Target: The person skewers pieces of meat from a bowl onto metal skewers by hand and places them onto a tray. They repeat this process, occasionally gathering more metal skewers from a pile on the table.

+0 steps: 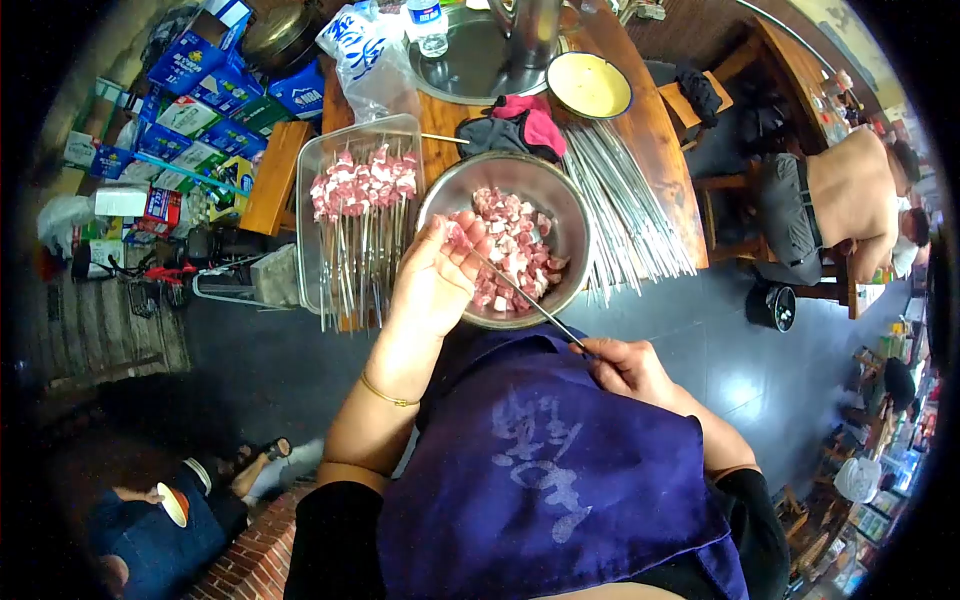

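Note:
My left hand (433, 283), palm up over the near left side of a metal bowl (578, 250), pinches a piece of raw meat (459, 236). Cut raw meat chunks (520, 240) lie in the bowl. My right hand (632, 370), in front of my apron, grips the near end of a metal skewer (540, 308). The skewer's far end reaches the meat at my left fingers; the tip is hidden there. Left of the bowl, a clear plastic tray (308, 255) holds several skewers threaded with meat (365, 185). A fan of bare metal skewers (630, 215) lies right of the bowl.
Behind the bowl lie dark and pink cloths (520, 130), a yellow enamel bowl (590, 84), and a round metal tray (450, 75) with a bottle (428, 28). A plastic bag (370, 60) is at back left. Stacked boxes (205, 90) stand left; a person (840, 195) sits right.

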`<state>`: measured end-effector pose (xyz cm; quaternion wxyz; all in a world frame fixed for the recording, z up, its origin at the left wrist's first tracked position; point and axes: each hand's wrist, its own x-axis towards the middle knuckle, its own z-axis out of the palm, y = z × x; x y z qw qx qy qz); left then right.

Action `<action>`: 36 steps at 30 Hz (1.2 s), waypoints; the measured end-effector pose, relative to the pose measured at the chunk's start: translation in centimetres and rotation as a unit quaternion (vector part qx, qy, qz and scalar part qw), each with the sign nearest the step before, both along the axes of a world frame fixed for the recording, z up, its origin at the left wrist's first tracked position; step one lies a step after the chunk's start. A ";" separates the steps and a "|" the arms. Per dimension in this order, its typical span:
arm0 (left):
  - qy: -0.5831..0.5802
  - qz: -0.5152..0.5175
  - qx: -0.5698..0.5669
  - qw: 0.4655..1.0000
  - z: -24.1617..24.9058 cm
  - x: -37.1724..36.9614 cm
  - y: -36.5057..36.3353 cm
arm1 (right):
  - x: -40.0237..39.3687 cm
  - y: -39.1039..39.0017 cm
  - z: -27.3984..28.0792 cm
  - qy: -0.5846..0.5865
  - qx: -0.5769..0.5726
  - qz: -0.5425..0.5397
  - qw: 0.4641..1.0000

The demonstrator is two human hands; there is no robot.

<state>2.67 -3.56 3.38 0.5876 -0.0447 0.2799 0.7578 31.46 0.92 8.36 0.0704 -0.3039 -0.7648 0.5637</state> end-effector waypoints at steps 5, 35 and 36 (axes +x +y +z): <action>-0.034 0.076 -0.051 0.995 0.5 0.7 0.7 | -0.6 -0.2 -0.1 0.013 -0.014 -0.016 1.000; 0.097 0.002 0.056 0.994 0.7 -1.1 0.4 | -2.0 0.4 -1.2 0.032 -0.027 -0.019 0.999; 0.089 0.005 0.049 0.995 0.7 -0.9 0.4 | -2.0 0.4 -1.2 0.034 -0.033 -0.020 0.999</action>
